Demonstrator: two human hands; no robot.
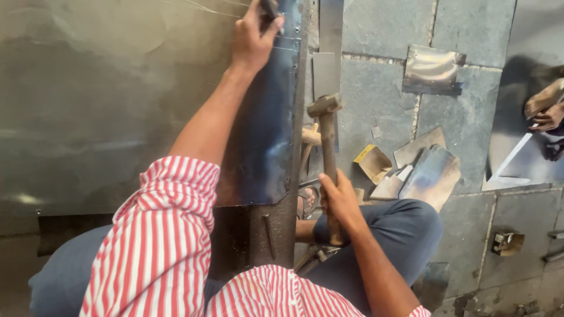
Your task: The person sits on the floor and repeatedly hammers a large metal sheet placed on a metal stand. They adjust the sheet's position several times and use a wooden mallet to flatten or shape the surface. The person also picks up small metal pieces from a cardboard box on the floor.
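My right hand point(339, 199) grips the wooden handle of a hammer point(326, 136), whose metal head is raised just right of the folded edge of a large metal sheet point(106, 100). The sheet lies over a dark iron rail point(276, 229) that runs away from me. My left hand point(254, 36) reaches far forward and presses on the sheet's bent blue-grey flange point(264, 129), fingers closed around a small dark tool at the top edge.
Cut sheet-metal scraps point(432, 173) and a folded piece point(433, 69) lie on the stone-tile floor to the right. Another person's hands point(546, 111) work on a metal sheet at the far right. A small yellow box point(371, 161) sits near my knee.
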